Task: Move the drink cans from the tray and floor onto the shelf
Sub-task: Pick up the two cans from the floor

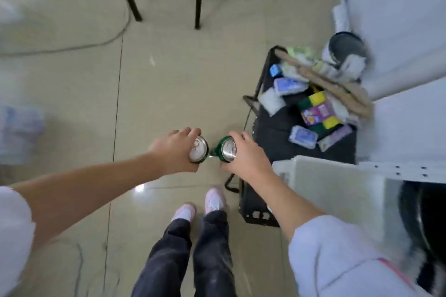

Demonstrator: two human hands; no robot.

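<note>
Two green drink cans are held above the tiled floor (169,79), one in each hand. The left can (198,149) is gripped by the left hand (174,152), whose fingers (190,132) are curled shut around its far side while the thumb closes on the near side; its silver top with the pull tab is turned up toward the camera, so the long axis runs roughly upright, the base hidden below. The right can (226,151) is clasped in the right hand (246,154), the fingers (239,137) wrapped over its far right side and the thumb pressed against its near edge; its silver top is also turned upward, but the green wall is seen on the left, so the can is tilted slightly, top leaning to the right. The two cans are held just beside each other, between the two sets of fingers; whether they touch cannot be told. To the right of the right hand's fingers a black tray (272,132) is seen holding small packets (303,137), and a white bin (337,183) lies just beyond the right wrist. Two pink shoes (214,200) are seen below the hands.
</note>
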